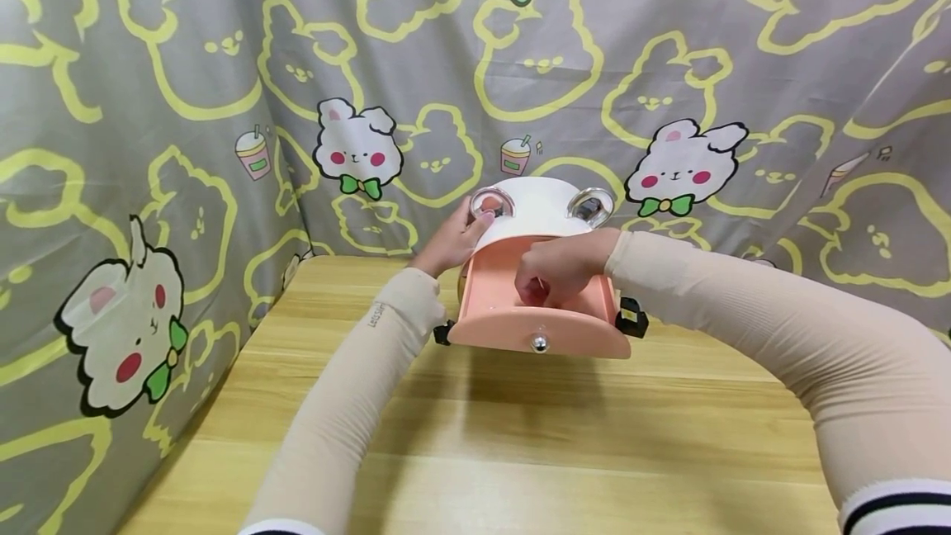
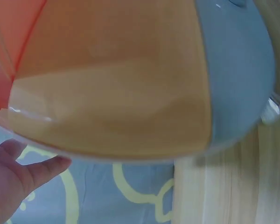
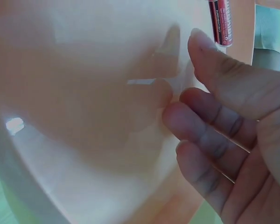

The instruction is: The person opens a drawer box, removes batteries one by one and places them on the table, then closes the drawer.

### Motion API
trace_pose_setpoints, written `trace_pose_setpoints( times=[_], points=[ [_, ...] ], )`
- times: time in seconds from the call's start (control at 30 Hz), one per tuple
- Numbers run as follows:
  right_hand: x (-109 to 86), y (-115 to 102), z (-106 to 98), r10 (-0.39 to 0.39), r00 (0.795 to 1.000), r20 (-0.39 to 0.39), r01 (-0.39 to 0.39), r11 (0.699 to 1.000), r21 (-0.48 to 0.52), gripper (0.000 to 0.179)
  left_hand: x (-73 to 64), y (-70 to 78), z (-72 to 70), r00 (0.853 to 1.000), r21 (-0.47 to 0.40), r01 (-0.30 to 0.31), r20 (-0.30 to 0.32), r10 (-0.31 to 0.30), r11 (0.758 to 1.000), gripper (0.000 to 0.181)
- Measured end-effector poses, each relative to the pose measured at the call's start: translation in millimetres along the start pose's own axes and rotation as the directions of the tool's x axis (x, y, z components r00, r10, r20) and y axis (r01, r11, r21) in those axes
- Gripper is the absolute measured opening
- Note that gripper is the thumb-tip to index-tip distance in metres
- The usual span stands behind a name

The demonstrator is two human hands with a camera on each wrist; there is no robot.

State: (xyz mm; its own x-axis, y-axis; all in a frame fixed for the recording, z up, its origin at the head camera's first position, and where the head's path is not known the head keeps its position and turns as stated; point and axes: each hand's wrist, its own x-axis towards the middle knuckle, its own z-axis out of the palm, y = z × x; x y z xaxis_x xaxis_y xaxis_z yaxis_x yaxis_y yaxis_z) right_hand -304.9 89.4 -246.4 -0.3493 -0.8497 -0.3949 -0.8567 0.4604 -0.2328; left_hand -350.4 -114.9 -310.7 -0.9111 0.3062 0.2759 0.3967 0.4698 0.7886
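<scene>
A white and salmon-pink storage box with two silver rings stands on the table, its pink drawer pulled out by a silver knob. At the box's upper left, my left hand grips its side, thumb in front by the ring; the left wrist view shows this hand against the curved edge. My right hand reaches down into the drawer. In the right wrist view, its fingers are loosely bent with nothing between them. A red battery lies just beyond the thumb tip.
Under the box is a wooden table. A grey curtain with cartoon bears and rabbits hangs close behind and along the left. Black pieces hang below both wrists, beside the drawer.
</scene>
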Motion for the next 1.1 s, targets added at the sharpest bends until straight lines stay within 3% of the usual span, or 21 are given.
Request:
trace_pose_setpoints(
  times=[0.33, 0.57, 0.8, 0.93, 1.1],
  points=[
    [1.1, -1.4, 2.2, 0.002, 1.0, 0.003, -0.002, 0.999, -0.037, 0.011, 1.2, 2.7, 6.2, 0.999, -0.102, 0.031, -0.041, -0.035, 0.994, 0.039],
    [3.8, -2.3, 4.2, 0.007, 1.0, 0.019, -0.006, 0.999, -0.045, 0.013, 1.5, 0.5, 5.7, 0.998, -0.1, 0.047, -0.043, -0.051, 0.994, 0.039],
    [8.2, -6.4, 4.6, 0.012, 1.0, 0.027, -0.009, 0.992, -0.122, 0.018, 1.2, -0.7, 4.2, 0.997, -0.098, 0.057, -0.05, -0.062, 0.994, 0.04],
    [9.5, -8.0, 5.6, -0.021, 1.0, 0.023, 0.024, 0.985, -0.17, 0.021, 1.5, -0.1, 4.5, 0.998, -0.092, 0.037, -0.053, -0.042, 0.995, 0.038],
    [9.7, -9.4, 7.2, -0.061, 0.998, 0.033, 0.065, 0.986, -0.152, 0.015, 0.3, 0.7, 5.1, 0.998, -0.078, 0.019, -0.057, -0.024, 0.997, 0.035]
  ],
)
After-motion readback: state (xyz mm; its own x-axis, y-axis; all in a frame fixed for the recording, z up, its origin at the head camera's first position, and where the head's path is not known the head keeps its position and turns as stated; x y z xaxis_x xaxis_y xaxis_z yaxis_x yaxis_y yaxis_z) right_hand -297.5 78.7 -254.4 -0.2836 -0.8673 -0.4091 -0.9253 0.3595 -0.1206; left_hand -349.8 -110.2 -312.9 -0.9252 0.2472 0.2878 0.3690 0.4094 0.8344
